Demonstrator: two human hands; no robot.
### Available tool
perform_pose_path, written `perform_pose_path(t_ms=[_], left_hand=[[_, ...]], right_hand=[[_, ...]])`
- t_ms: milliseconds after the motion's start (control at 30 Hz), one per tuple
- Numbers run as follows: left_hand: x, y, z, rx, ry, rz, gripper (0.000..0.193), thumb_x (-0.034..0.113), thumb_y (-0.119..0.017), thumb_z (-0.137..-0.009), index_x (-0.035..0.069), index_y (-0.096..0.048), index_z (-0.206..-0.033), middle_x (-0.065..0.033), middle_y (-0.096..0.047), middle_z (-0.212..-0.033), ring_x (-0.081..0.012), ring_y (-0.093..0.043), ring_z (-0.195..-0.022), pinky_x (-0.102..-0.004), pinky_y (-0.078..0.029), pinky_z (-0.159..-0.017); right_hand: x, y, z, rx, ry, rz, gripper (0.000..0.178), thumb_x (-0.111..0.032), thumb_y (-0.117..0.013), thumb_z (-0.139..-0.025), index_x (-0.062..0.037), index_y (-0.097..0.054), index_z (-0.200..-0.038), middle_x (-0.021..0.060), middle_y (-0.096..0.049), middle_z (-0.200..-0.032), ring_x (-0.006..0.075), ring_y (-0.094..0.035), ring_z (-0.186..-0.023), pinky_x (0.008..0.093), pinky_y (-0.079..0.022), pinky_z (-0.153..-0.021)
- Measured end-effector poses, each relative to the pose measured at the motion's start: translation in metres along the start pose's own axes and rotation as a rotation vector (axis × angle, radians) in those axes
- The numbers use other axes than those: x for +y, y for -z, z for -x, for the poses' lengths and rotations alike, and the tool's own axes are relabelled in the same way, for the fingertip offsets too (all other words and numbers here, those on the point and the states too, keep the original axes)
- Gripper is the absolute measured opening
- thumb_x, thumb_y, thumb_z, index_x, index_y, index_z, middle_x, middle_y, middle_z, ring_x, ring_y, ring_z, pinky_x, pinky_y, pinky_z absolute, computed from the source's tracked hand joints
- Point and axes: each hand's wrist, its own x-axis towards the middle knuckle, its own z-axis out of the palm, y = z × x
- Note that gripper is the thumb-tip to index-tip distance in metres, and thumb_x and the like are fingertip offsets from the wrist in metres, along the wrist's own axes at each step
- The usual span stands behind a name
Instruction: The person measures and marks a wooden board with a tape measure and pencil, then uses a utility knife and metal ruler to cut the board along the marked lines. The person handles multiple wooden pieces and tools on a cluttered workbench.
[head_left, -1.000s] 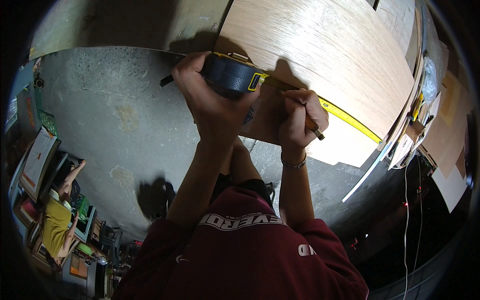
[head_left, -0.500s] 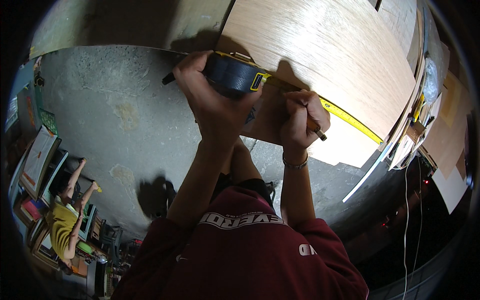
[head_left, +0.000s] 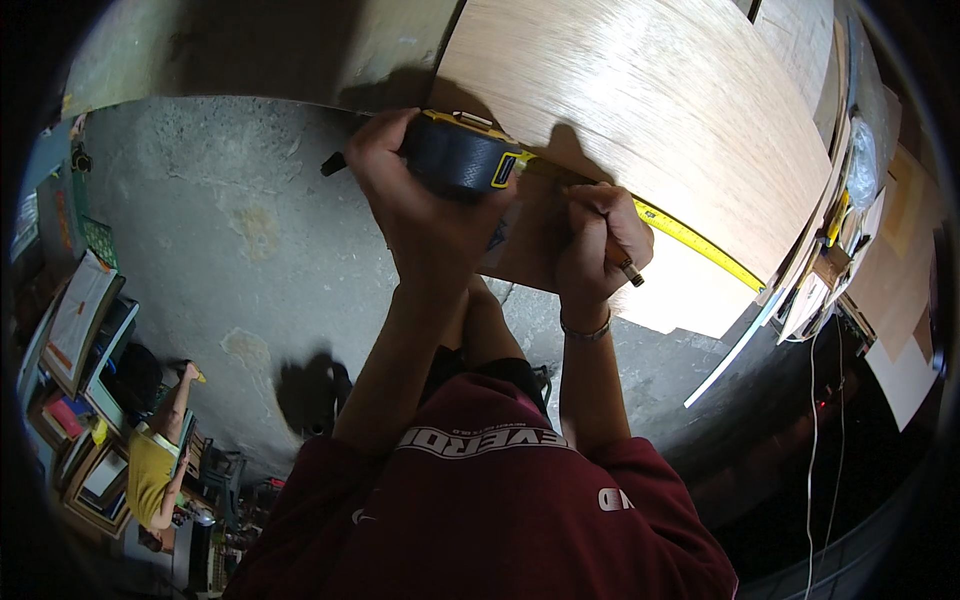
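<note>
My left hand (head_left: 425, 225) is closed around a black and yellow tape measure (head_left: 452, 157), at the near edge of a pale plywood sheet (head_left: 650, 80). Its yellow blade (head_left: 700, 245) runs out to the right along the wood, passing beyond my right hand (head_left: 605, 240). That hand pinches a brown pencil (head_left: 627, 265) whose dark end sticks out toward me; the writing tip is hidden by my fingers and shadow. A short black piece (head_left: 333, 163) shows left of my left hand; what it belongs to is unclear.
Grey concrete floor (head_left: 240, 220) lies below the boards. Stacked panels, a clear plastic bag (head_left: 860, 165) and a white cord (head_left: 812, 430) are on the right. At the left, a person in a yellow top (head_left: 150, 480) is beside a cluttered shelf.
Both my hands have shifted slightly left, the tape measure and pencil with them. The person in yellow has moved an arm and turned a little.
</note>
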Motion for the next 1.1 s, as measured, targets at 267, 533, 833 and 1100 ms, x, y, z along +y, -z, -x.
perform_pose_path(t_ms=[267,533,833,1100], left_hand=[[-0.002,0.007,0.002,-0.017,0.012,-0.100,0.083,0.019,-0.092,-0.067,0.001,-0.042,-0.131,-0.0168,-0.044,-0.124,-0.0329,-0.049,-0.114,-0.0456,-0.044,-0.098],[0.006,0.002,-0.001,0.002,0.007,-0.113,0.080,0.021,-0.092,-0.069,0.002,-0.043,-0.131,-0.0159,-0.045,-0.124,-0.0305,-0.049,-0.114,-0.0449,-0.044,-0.098],[0.016,0.061,-0.016,-0.052,-0.088,0.132,0.082,0.018,-0.089,-0.070,0.004,-0.043,-0.136,-0.0135,-0.047,-0.124,-0.0261,-0.053,-0.113,-0.0393,-0.051,-0.097],[-0.002,0.085,-0.083,0.020,-0.154,0.087,0.067,0.011,-0.085,-0.077,-0.001,-0.047,-0.131,-0.0155,-0.058,-0.122,-0.0236,-0.063,-0.110,-0.0383,-0.057,-0.098]], right_hand=[[0.026,0.165,-0.133,0.161,0.056,-0.070,0.049,-0.035,-0.032,-0.113,0.0026,-0.056,-0.133,0.0196,-0.072,-0.115,0.0237,-0.068,-0.111,0.0382,-0.051,-0.096],[0.126,0.293,-0.236,-0.213,0.333,1.019,0.044,-0.039,-0.067,-0.100,-0.0051,-0.059,-0.127,0.0136,-0.066,-0.101,0.0209,-0.059,-0.081,0.0355,-0.050,-0.075],[0.090,0.327,-0.234,-0.489,0.028,0.453,0.040,-0.036,-0.061,-0.105,-0.0024,-0.053,-0.086,-0.0029,-0.039,-0.079,0.0085,-0.032,-0.074,0.0280,-0.031,-0.063],[0.111,0.394,-0.125,0.150,-0.237,0.579,0.043,-0.034,-0.056,-0.107,0.0060,-0.070,-0.114,0.0037,-0.068,-0.087,0.0103,-0.058,-0.087,0.0287,-0.049,-0.082]])
